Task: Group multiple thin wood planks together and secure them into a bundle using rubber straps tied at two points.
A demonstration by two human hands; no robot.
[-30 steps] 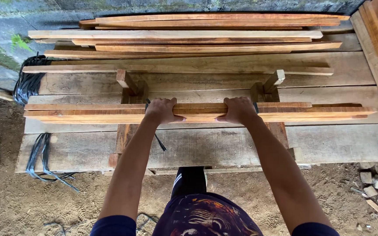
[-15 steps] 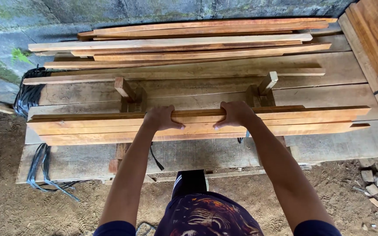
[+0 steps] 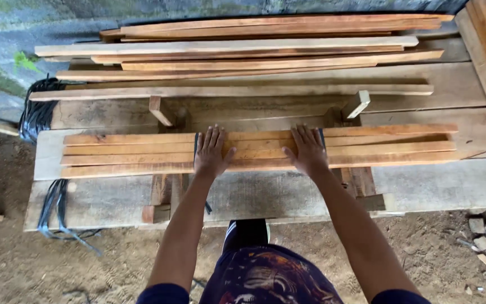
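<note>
Hands lie flat on a row of thin wooden slats [image 3: 142, 155] laid side by side across the plank surface [image 3: 440, 183]: the left hand [image 3: 212, 155] and right hand [image 3: 309, 151] press palm down near the middle, fingers spread and gripping nothing. More slats [image 3: 243, 56] are stacked behind, and black straps [image 3: 36, 112] hang at the left edge.

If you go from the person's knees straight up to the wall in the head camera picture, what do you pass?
Dirt floor → bench edge → left hand and right hand flat on the near slats → wooden blocks → far slat pile → stone wall.
</note>
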